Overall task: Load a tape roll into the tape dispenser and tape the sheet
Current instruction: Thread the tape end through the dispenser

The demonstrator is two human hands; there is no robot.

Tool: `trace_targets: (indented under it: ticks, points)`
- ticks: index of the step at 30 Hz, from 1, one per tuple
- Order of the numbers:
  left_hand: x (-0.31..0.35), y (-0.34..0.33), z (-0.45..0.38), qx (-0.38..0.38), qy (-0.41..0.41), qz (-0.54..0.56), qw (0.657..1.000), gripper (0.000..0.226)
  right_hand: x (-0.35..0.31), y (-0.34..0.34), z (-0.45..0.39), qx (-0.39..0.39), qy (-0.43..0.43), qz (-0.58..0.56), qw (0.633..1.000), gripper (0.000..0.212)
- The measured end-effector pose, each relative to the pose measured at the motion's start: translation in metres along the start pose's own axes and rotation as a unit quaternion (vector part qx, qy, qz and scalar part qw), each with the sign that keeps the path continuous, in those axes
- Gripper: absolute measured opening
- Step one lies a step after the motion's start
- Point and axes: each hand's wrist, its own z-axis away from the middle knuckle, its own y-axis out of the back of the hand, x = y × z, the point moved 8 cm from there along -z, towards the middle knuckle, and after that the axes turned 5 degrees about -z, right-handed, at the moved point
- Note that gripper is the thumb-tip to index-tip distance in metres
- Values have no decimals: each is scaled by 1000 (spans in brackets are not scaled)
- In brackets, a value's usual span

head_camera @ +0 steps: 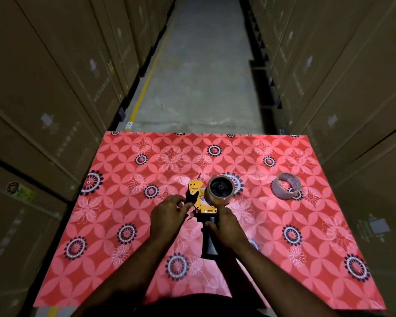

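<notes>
Dispenser (201, 203) w/ roll (218, 191) mounted: my right hand (225, 227) grips its handle. My left hand (165, 216) pinches, apparently, tape end near front. Spare roll (286, 186) lies apart on sheet (306, 236).

Lettering on the tool, unread
The yellow tape dispenser (196, 187) bears small dark print (too blurred to read).

The worktop (284, 248) carries a smooth, slightly glossy red floral sheet. The tape dispenser (198, 197) has painted yellow metal plates and a matt black plastic handle. Both tape rolls, the loaded roll (217, 197) and the spare roll (286, 186), look glossy.
</notes>
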Motion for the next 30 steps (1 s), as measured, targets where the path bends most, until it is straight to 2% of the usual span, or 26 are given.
trace_targets:
  ticks: [8, 12, 16, 18, 21, 25, 30]
  points:
    - [38, -13, -25, -23, -51, -70, 996, 30, -3, 1, -2, -4, -5, -3, 1000, 61]
    - [60, -14, -33, -3, -130, -95, 987, 38, -7, 3, -1, -2, 4, -14, 1000, 68]
    - [76, -27, -54, -87, -154, -142, 974, 51, -10, 5, -1, -5, 7, -19, 1000, 68]
    - [81, -36, -60, -131, -165, -184, 960, 49, -9, 5, -1, -4, 5, -17, 1000, 66]
    - [84, -44, -62, -167, -163, -185, 955, 43, -9, 4, -1, -8, 2, -19, 1000, 65]
    - [82, -43, -59, -155, -163, -184, 957, 25, -6, 3, -2, -6, -8, -18, 1000, 63]
    - [80, -38, -56, -151, -148, -191, 959, 22, -5, 2, -3, -3, -13, -11, 1000, 58]
